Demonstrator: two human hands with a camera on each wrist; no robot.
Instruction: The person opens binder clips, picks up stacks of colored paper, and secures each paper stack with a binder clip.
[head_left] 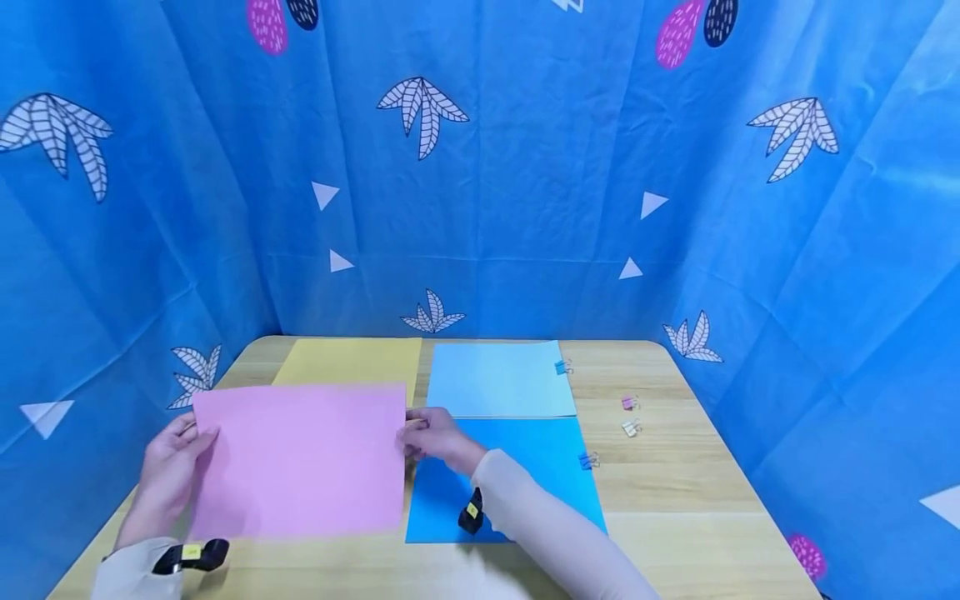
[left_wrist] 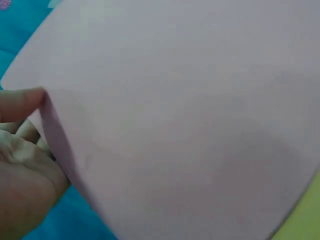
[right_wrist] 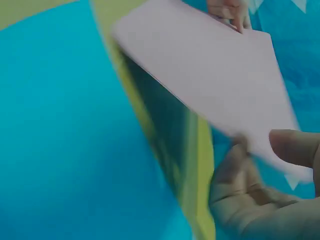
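Three sides of your desk (head_left: 675, 500) are ringed by blue curtain (head_left: 480, 208). Held up over the desk's left part is the pink sheet (head_left: 307, 458), hiding the near part of the yellow sheet (head_left: 360, 358) in the head view. To its right lie the dark blue sheet (head_left: 536, 446) and, behind that, the light blue sheet (head_left: 495, 379).

Your right sleeve (head_left: 543, 517) passes over the dark blue sheet, so a low forearm could drag it askew. The pink sheet bends under your left thumb (left_wrist: 20, 105); pressing harder, or pushing both edges inward, could crease it. Slack fingers would probably let one side drop.

Your left grip (head_left: 168, 471) pinches the left edge, closed to the sheet's thickness. Your right grip (head_left: 442, 437) pinches the right edge as narrowly, though blur obscures the exact contact.

Smallest are the clips: a light blue clip (head_left: 562, 367) and a blue clip (head_left: 587, 462) at the blue sheets' right edges, a pink clip (head_left: 627, 403) and a white clip (head_left: 631, 428) farther right.
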